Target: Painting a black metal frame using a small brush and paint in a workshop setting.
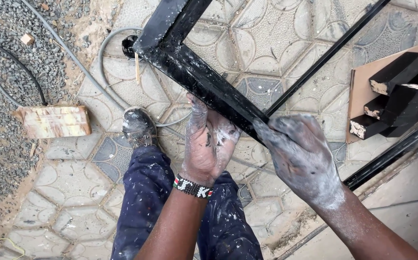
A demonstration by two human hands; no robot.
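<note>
— Where is the black metal frame (204, 79)?

— Propped above the patterned paving (74, 192). The left hand (209, 142) presses flat against its bar, fingers spread; the right hand (300, 154) curls its fingers over the edge.

— How far along?

— The bar looks glossy black, though white dust coats both hands. Black-painted blocks (399, 94) sit on cardboard (363, 82).

- Patterned paving tiles (74, 192), dusty, in daylight
- Gravel (6, 62) at left, crossed by cables (69, 55)
- A pale block (54, 121), possibly wood, at the edge
</note>
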